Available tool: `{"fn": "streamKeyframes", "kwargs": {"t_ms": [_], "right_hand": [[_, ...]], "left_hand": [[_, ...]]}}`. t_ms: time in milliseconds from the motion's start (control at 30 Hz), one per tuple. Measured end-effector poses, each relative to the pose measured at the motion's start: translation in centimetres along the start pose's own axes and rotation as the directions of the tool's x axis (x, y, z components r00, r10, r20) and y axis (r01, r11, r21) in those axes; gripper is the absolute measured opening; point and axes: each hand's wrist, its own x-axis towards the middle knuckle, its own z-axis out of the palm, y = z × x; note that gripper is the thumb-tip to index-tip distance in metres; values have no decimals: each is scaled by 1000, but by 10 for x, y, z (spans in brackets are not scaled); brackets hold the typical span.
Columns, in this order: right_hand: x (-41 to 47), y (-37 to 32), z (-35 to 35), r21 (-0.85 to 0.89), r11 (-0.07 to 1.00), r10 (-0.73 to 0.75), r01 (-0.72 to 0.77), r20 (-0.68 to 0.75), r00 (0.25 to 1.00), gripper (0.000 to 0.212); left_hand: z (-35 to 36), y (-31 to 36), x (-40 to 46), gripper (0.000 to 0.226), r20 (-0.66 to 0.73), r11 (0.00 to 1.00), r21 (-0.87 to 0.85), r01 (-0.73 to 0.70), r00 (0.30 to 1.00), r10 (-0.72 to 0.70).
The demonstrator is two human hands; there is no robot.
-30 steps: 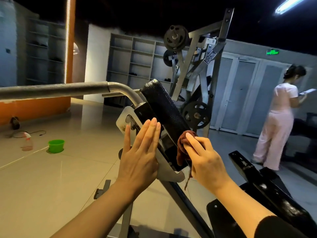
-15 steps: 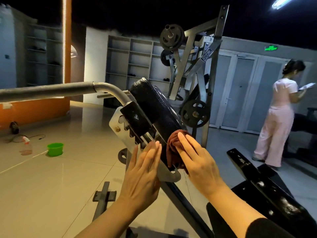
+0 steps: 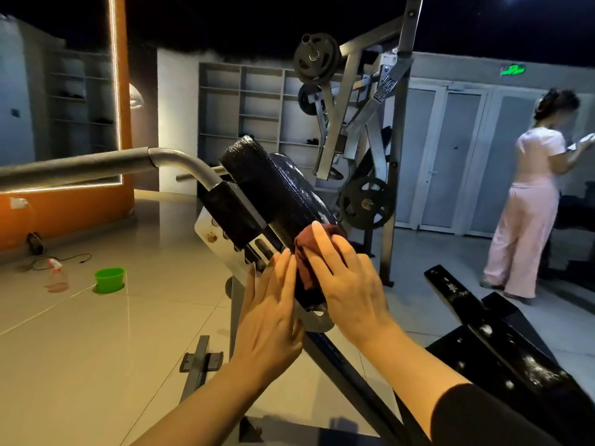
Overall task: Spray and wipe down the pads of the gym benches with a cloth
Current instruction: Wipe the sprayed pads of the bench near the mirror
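Both hands have slid down the machine since a second ago: the left hand (image 3: 270,320), which lay flat high on the bracket beside the pad, now sits low against the metal plate, just beside the right, and the view has dropped and swung a little with them.

Largest first: the tilted black pad (image 3: 277,191) fills the centre, its upper end far and high, its lower end near, bolted to a grey steel frame (image 3: 96,165) that runs off to the left. A second black bench pad (image 3: 502,358), speckled with white droplets, lies near on the right. The right hand (image 3: 351,281) presses a dark red cloth (image 3: 306,262) against the pad's lower edge, fingers spread over it and bent round the bunched fabric. The left hand is flat, fingers straight, holding nothing, steadying the bracket. Far left on the floor stand a green bowl (image 3: 109,279) and a spray bottle (image 3: 56,273).

To do this stroke well, I would keep the cloth bunched under the palm, follow the pad's edge right to its bottom corner, then fold to a clean face before the speckled bench.
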Motion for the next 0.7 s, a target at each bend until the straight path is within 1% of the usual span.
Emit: {"fn": "streamKeyframes", "kwargs": {"t_ms": [33,133,200,300,367,433,467,500,567,633,700], "right_hand": [[-3,2,4,-6,1000,-8,8,11,1000,56],[-31,11,6,-17,999,-29,29,-2,1000,40],[-54,16,3,0,1000,-26,26,2,1000,38],[-77,20,-10,113,993,26,-27,7,1000,35],[-69,19,-21,172,983,77,-66,-58,995,32],[-42,17,-28,181,978,131,-106,-134,982,37],[-27,15,-27,166,978,154,-129,-147,977,39],[-12,12,-25,137,978,173,-156,-123,977,41],[6,5,-15,109,973,206,-206,11,979,53],[6,0,-5,189,951,225,-245,119,967,63],[1,2,-2,312,926,191,-215,106,976,70]], "left_hand": [[1,-1,0,114,-6,1000,-3,1,1000,-1],[1,-2,-1,111,-20,999,-12,-38,999,38],[0,0,1,108,-22,997,0,-79,997,79],[1,6,5,108,8,992,13,-123,992,123],[3,10,8,109,29,992,11,-126,992,126],[6,12,11,107,12,995,-3,-98,995,98],[7,13,12,107,-5,997,-24,-75,997,75],[7,14,13,106,-25,997,-45,-56,998,55],[6,13,14,102,-55,997,-60,-46,998,43],[5,9,15,101,-54,997,-54,-50,997,48],[7,3,16,104,-39,996,-73,-52,998,49]]}}
